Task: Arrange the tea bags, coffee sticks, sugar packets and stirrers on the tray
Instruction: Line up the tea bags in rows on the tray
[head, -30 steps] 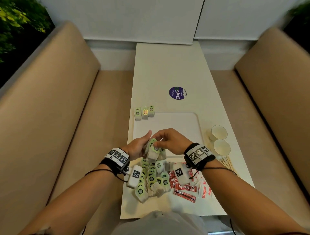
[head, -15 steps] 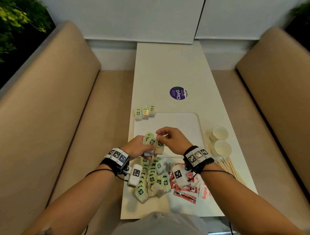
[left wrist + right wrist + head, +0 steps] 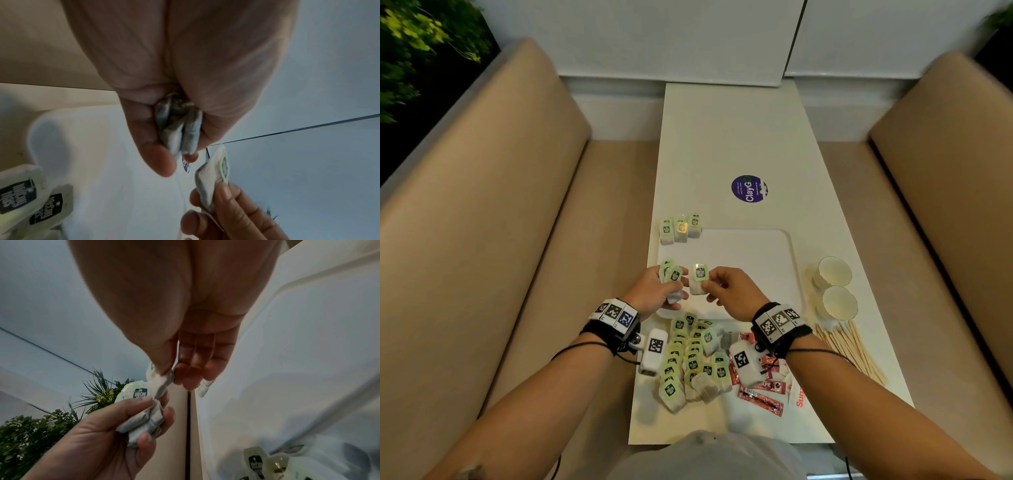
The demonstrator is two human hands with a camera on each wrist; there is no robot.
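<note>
Over the near left part of the white tray [image 3: 753, 253], my left hand [image 3: 658, 290] grips a small bunch of green-tagged tea bags [image 3: 671, 277]. The left wrist view shows the bunch [image 3: 179, 129] squeezed between thumb and fingers. Just right of it, my right hand [image 3: 714, 286] pinches a single tea bag [image 3: 699, 278] held apart from the bunch; the right wrist view shows that bag [image 3: 162, 382] pinched by its edge. Three tea bags [image 3: 680, 229] lie in a row at the tray's far left corner. A pile of tea bags [image 3: 688, 359] lies on the table below my wrists.
Red coffee sticks [image 3: 760, 395] and sugar packets [image 3: 796, 394] lie near the table's front edge. Wooden stirrers [image 3: 849, 349] fan out at the right, behind them two paper cups [image 3: 835, 287]. A purple sticker [image 3: 749, 188] marks the table beyond the tray. Beige benches flank the table.
Both hands rose from the pile and moved forward over the tray. The right hand has drawn one tea bag away from the bunch in the left hand.
</note>
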